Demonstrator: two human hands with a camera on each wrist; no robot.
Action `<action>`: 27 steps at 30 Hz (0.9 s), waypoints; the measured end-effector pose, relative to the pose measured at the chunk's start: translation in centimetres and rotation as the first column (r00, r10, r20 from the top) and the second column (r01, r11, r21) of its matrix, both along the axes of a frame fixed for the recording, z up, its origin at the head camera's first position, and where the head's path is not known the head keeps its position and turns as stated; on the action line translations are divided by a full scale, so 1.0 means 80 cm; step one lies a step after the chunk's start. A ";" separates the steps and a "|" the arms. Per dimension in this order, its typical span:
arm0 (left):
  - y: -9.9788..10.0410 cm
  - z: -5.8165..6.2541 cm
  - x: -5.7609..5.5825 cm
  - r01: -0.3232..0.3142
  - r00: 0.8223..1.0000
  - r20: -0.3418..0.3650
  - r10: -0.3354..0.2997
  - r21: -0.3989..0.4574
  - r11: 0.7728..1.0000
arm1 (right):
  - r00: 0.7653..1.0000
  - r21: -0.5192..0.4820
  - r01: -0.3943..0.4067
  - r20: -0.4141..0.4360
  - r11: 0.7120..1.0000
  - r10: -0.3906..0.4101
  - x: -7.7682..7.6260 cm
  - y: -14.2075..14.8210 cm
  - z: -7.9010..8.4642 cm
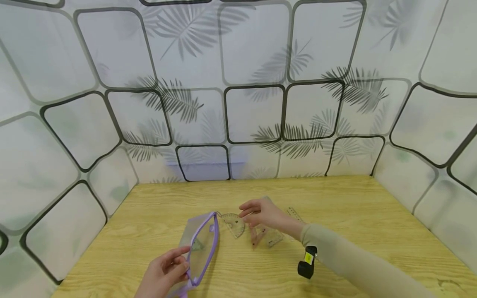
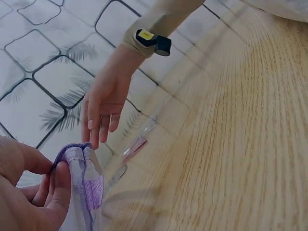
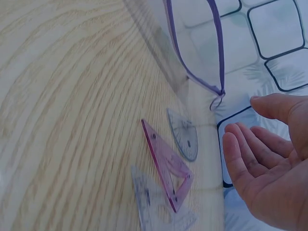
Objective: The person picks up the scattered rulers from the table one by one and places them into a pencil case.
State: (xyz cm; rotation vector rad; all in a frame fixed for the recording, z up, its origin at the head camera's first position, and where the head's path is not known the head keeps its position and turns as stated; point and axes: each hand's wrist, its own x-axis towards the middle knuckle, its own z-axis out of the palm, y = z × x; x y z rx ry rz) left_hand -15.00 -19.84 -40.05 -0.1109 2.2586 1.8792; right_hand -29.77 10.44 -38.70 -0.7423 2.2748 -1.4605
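My left hand [image 1: 164,271] pinches the rim of a translucent zip pouch [image 1: 190,225] with purple edging, its mouth gaping. A small greenish piece [image 1: 196,245] shows inside or through the pouch; its kind is unclear. Over the table, my right hand [image 1: 266,214] hovers with fingers loosely extended, holding nothing. Below and beside it lie a clear protractor [image 1: 234,225], a pink set square [image 3: 166,163] and a clear set square [image 3: 147,199]. The protractor is nearest the pouch's far end, where a small ring [image 3: 216,102] hangs.
A clear ruler [image 1: 294,214] lies behind the right wrist, partly hidden by the arm. The wooden table [image 1: 149,219] is bounded at the back and sides by patterned fabric [image 1: 253,116]. A black device [image 1: 307,263] is strapped to the right wrist.
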 end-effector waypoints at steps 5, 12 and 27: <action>-0.001 -0.002 0.000 0.001 1.000 -0.002 -0.001 0.001 1.000 | 0.999 0.024 0.033 -0.025 0.999 -0.032 -0.006 0.015 -0.003; -0.002 -0.003 0.001 0.007 1.000 -0.003 -0.007 0.008 1.000 | 0.993 0.051 0.067 -0.099 0.996 -0.062 -0.010 0.036 -0.007; -0.002 -0.001 0.001 0.008 1.000 -0.022 -0.009 -0.007 1.000 | 0.975 0.121 0.157 -0.177 0.980 -0.134 -0.009 0.086 -0.024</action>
